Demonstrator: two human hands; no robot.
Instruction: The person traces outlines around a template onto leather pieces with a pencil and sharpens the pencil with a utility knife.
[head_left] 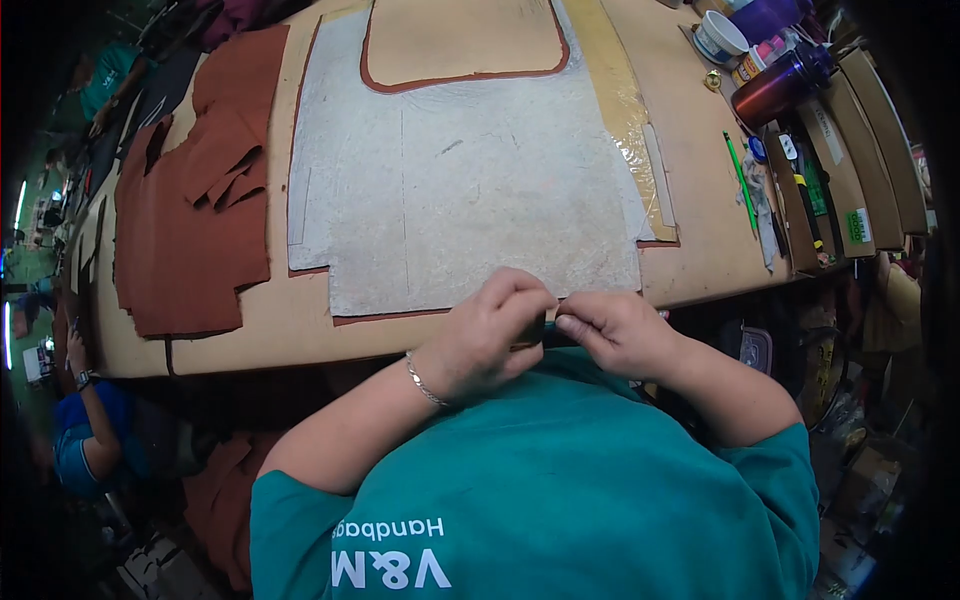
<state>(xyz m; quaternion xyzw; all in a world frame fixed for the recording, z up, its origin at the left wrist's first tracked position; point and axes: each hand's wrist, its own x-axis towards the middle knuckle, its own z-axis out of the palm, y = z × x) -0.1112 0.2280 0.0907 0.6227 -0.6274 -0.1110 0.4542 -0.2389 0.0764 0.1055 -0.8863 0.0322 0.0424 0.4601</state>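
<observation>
My left hand [490, 335], with a chain bracelet on its wrist, is closed with curled fingers at the table's front edge. Close beside it, my right hand [622, 332] is pinched, thumb against forefinger. The fingertips of both hands nearly meet; whatever is between them is too small and hidden to make out. Just beyond the hands lies a large whitish-grey pattern sheet [480, 210] with a rounded cut-out at its far side. Reddish-brown material [390, 319] shows along its edges from underneath.
Reddish-brown cut pieces [190, 250] lie on the table's left. At the right are a green pencil [741, 180], a dark metallic tumbler [780, 85], a white tub [720, 38] and a cardboard organizer [840, 150] with tools. Another person's arm [90, 400] shows at far left.
</observation>
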